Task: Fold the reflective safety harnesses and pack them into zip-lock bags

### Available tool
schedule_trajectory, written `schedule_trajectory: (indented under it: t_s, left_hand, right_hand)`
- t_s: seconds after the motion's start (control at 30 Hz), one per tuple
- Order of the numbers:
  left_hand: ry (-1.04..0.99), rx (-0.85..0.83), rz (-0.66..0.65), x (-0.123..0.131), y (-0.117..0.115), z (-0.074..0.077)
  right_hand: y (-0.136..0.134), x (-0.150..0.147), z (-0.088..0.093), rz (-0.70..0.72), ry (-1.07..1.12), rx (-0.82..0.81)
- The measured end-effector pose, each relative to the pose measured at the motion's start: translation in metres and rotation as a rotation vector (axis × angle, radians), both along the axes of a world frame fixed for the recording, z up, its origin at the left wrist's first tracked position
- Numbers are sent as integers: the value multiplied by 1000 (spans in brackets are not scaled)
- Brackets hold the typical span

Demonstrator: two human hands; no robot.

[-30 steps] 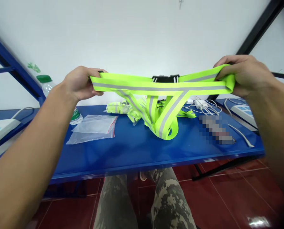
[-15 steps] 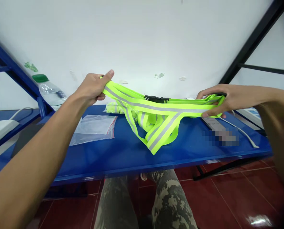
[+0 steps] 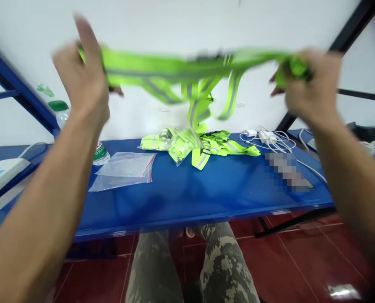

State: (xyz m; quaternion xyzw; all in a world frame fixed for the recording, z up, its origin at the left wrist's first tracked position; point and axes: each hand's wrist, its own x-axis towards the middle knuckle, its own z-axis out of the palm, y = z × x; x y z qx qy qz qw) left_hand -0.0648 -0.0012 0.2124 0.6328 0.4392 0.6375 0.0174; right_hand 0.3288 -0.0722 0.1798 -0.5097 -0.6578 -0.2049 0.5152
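Observation:
A neon yellow-green reflective vest made of straps (image 3: 165, 67) is stretched between my two raised hands, well above the blue table (image 3: 175, 198). My left hand (image 3: 86, 75) grips one end, thumb pointing up. At the other end, my right hand (image 3: 316, 80) is closed around a bunched part of the strap. Both hands and the vest are smeared by motion. Loose straps hang from its middle, and a black buckle shows blurred near the top edge. Below it on the table lie more neon straps (image 3: 231, 146) and similar straps in clear bags (image 3: 184, 145).
Clear zip bags (image 3: 124, 166) lie left of centre. A green-capped bottle (image 3: 101, 153) stands behind my left forearm. White chargers and cables (image 3: 269, 138) sit at the back right, near a pixelated flat object (image 3: 288, 172). Dark and blue frame posts flank the table.
Both hands have risen, lifting the vest off the table towards the wall. My right hand has gone from a loose pinch to a closed grip. Straps and cables behind are now uncovered.

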Motion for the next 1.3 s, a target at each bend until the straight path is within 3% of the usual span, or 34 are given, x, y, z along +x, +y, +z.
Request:
schedule_trajectory:
  t_s: [0.07,0.13,0.17,0.2,0.27,0.33,0.47,0.6,0.7,0.87,1.03,1.2,1.3]
  left_hand:
    - [161,-245,-58,-15,-32,-62]
    - [387,-529,-296,-32,-49,-112]
    - [479,-679,-450,-39,-53,-129]
    - [568,-777,-561,-45,-53,-141]
    - [757,-857,-695,-50,-51,-150]
    - [924,-786,-665,-41,-51,-149]
    - [1049,-418,-371,14,-70,-151]
    - [1132,-143,-476,83,-86,-176]
    - [1196,-114,-487,111,-83,-192]
    - [1209,-132,-553,115,-76,-203]
    - [1072,-101,-632,112,-81,-216]
    - [984,-85,-555,113,-90,-222]
    - [961,-136,-584,116,-93,-219]
  right_hand:
    - [-19,-7,-57,16,-98,-326]
    - [-31,-6,-110,100,-217,-627]
    - [-34,-4,-132,143,-271,-716]
    - [-37,0,-151,169,-318,-764]
    - [-39,6,-175,207,-381,-795]
    - [-41,8,-186,229,-415,-805]
    - [-42,3,-184,328,-400,-833]
    - [-43,-1,-175,488,-303,-879]
    - [-51,0,-169,530,-293,-949]
    - [-71,-2,-157,556,-311,-1098]
    - [-72,-10,-159,376,-220,-1103]
    - [-70,-12,-154,417,325,-1335]
    - [-73,-17,-141,450,660,-1341]
